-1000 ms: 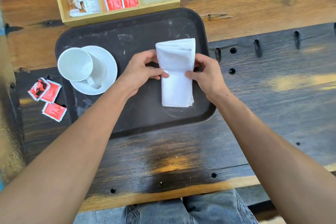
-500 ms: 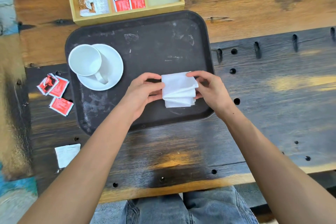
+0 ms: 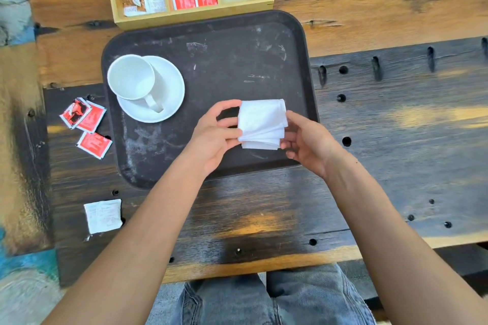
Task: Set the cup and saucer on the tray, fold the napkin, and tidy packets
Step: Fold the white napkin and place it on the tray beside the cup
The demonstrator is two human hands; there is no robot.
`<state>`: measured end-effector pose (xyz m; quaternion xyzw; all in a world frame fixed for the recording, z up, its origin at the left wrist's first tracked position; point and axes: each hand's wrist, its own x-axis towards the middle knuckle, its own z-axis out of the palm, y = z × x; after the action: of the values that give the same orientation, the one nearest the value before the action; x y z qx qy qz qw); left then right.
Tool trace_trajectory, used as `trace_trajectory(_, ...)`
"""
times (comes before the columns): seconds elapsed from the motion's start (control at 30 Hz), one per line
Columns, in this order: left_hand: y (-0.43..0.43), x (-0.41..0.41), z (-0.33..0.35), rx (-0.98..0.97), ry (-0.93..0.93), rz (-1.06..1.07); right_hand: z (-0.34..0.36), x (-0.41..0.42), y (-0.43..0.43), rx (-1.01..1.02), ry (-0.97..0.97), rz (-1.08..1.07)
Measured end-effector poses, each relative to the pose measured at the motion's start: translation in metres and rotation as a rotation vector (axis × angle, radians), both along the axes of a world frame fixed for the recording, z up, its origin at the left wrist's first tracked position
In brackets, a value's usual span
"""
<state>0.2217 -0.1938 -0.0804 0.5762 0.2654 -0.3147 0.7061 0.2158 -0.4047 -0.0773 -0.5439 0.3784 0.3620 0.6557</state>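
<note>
A person's 2 bare hands hold a white napkin [image 3: 262,123], folded into a small thick square, over the near right part of a dark tray [image 3: 219,45]. The left hand [image 3: 215,137] pinches the napkin's left edge between thumb and fingers. The right hand [image 3: 307,140] is at the napkin's right edge with loosely curled fingers touching it; whether it truly grips cannot be told.

To the left of the held napkin, on the same tray, a white cup [image 3: 131,77] stands on a white saucer [image 3: 169,87], its handle pointing toward the person.

Farther left, off the tray on the dark wooden table [image 3: 396,140], lie 3 red packets [image 3: 85,124]. Nearer the person than those lies 1 white packet [image 3: 103,215].

Beyond the napkin, past the tray's far rim, a wooden organizer [image 3: 190,17] has 3 compartments: white and brown packets in its left one, red packets in its middle one.
</note>
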Motion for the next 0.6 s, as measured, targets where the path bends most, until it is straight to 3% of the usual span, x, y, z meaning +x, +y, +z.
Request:
trace_trajectory(0.27, -0.005, -0.017, -0.005, 0.097, -0.030, -0.083, 0.003, -0.006, -0.006, -0.047, 0.018, 0.086)
trace_trajectory(0.43, -0.009, -0.020, -0.004, 0.242, -0.092, -0.142, -0.012, -0.015, -0.003, -0.250, -0.161, 0.178)
trace_trajectory(0.6, -0.015, -0.029, -0.006, 0.503, -0.211, -0.247, -0.025, -0.022, 0.003, -0.592, -0.307, 0.335)
